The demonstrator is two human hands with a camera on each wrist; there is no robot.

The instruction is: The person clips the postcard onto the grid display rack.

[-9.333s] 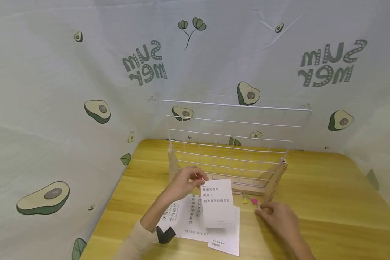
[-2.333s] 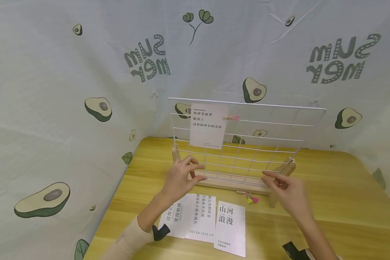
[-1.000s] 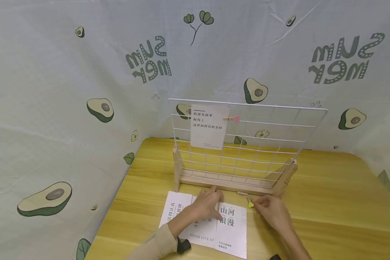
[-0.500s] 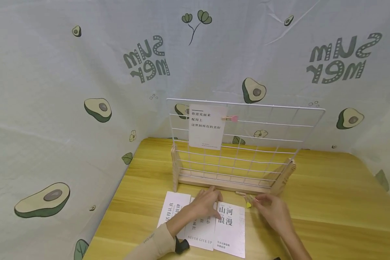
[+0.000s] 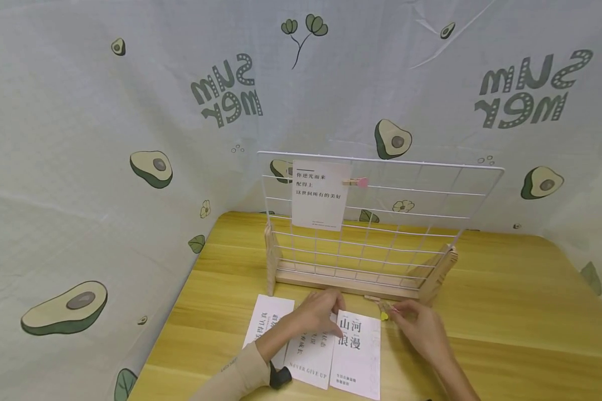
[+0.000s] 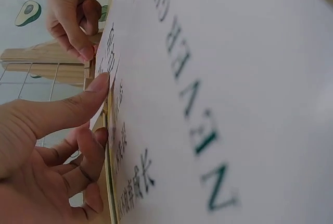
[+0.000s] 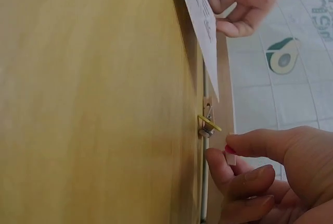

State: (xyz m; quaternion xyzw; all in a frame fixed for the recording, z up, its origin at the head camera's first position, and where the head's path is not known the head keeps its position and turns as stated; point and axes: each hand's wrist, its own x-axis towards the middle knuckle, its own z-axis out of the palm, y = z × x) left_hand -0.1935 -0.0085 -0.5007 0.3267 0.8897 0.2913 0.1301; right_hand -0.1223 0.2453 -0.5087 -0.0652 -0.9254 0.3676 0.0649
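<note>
Three printed cards lie side by side before a white wire grid (image 5: 396,217). My left hand (image 5: 321,312) reaches over the middle card (image 5: 308,359) and pinches the far left corner of the right-hand card (image 5: 356,362), thumb on top. In the left wrist view that thumb (image 6: 96,84) overlaps the print. To the right, my right hand (image 5: 421,328) pinches a small clothespin with a pink-red head (image 7: 230,151) between thumb and finger. Close by on the table lies a clothespin with a yellow heart (image 5: 384,316). Another card (image 5: 318,203) hangs on the grid, held by a pink-heart clothespin (image 5: 356,182).
Wooden feet and a wooden base bar (image 5: 346,283) support the grid on the yellow wood-grain table (image 5: 522,312). At the left lies a third card (image 5: 268,317), partly under my left forearm. A cloth with avocado prints hangs behind (image 5: 326,100).
The card my left hand held earlier now hangs clipped on the grid. Both hands have since come down, left to the cards, right to the clothespins; over the last second they barely move.
</note>
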